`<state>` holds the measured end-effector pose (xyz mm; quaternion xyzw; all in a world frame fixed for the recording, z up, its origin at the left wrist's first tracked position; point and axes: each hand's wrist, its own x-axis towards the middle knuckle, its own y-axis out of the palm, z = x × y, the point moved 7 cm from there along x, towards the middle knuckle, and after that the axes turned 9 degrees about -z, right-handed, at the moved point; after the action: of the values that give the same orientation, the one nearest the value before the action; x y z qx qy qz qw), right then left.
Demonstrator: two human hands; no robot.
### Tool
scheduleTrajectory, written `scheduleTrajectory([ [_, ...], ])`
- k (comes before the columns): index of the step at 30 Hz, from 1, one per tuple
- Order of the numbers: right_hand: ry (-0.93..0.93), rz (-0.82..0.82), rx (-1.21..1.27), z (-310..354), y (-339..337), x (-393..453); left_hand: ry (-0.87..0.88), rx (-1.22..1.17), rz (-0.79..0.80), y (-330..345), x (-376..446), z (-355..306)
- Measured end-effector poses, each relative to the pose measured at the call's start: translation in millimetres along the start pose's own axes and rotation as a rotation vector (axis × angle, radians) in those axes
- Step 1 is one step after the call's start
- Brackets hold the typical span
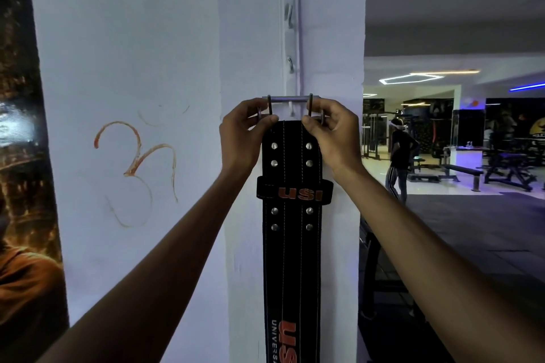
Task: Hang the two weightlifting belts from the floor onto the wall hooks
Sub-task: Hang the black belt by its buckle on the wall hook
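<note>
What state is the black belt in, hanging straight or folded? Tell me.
Hanging straight. The black belt runs flat down the pillar, its buckle held at the top by the left hand and right hand. Whether it is hooked: cannot tell.

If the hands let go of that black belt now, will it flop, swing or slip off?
The belt hangs straight and flat below the buckle, so it is probably fairly stiff and heavy, more likely to swing than crumple. Both hands, left and right, pinch its top; whether the buckle has caught a hook is unclear, so it may drop.
</note>
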<state>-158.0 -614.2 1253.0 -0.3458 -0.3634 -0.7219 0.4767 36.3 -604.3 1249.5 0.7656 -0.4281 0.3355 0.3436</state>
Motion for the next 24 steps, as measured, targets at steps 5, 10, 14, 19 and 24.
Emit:
scheduleTrajectory([
  [5,-0.003,-0.019,0.064,-10,-2,-8,-0.033,-0.035,0.022,0,-9,6],
  [10,-0.009,-0.026,0.059,-6,-3,-10,-0.066,-0.013,0.006,2,-13,5],
  [14,0.042,-0.049,0.033,-7,-3,-11,-0.126,-0.016,-0.005,3,-13,6],
  [19,0.068,-0.084,-0.018,-6,-5,-10,-0.158,0.008,-0.009,6,-14,1],
  [24,0.015,-0.101,0.033,-9,-15,-28,-0.229,-0.01,0.039,-6,-31,17],
])
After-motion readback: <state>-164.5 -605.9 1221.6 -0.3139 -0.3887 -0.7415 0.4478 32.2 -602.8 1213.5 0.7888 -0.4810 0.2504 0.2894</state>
